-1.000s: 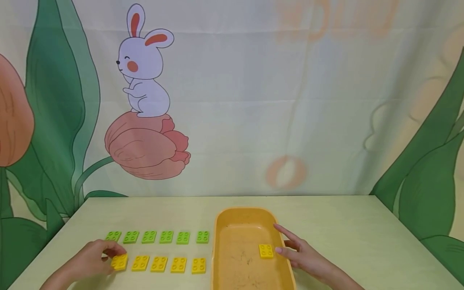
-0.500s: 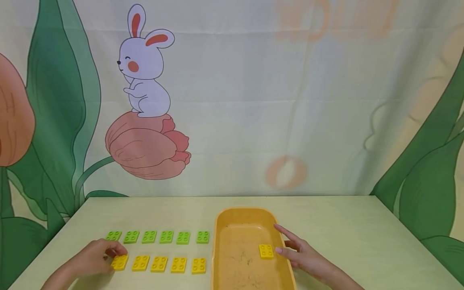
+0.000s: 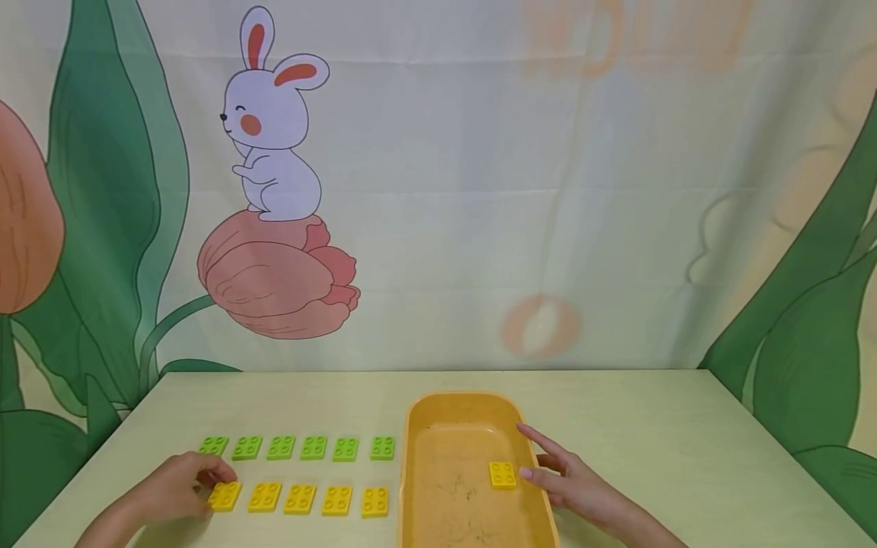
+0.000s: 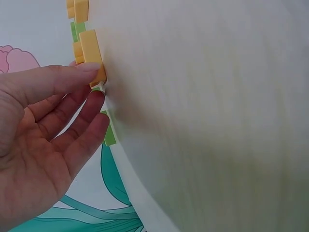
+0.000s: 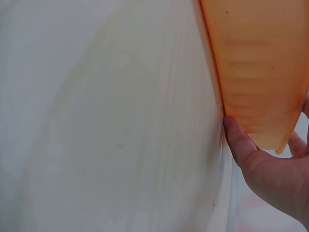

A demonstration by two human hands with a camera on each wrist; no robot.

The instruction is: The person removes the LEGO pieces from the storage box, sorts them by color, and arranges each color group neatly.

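My left hand (image 3: 180,487) pinches a yellow building block (image 3: 225,496) at the left end of a row of yellow blocks (image 3: 300,499). The left wrist view shows the thumb along the side of that block (image 4: 92,53), with the fingers partly behind it. At the right side of a yellow tray (image 3: 438,411), my right hand (image 3: 582,487) holds the rim, thumb over the edge and index finger stretched along it. Under the rim, a finger (image 5: 239,137) lies against the tray's outer wall (image 5: 256,72). One yellow block (image 3: 502,475) lies inside the tray, near the thumb.
Behind the yellow blocks runs a row of several green blocks (image 3: 314,447), its left end close to the left hand. The tray stands right of both rows on the pale table (image 3: 651,426). A printed curtain (image 3: 438,228) hangs behind the table's far edge.
The pinched yellow block has come down slightly and sits flatter, in line with its row. The right hand and tray stay where they were.
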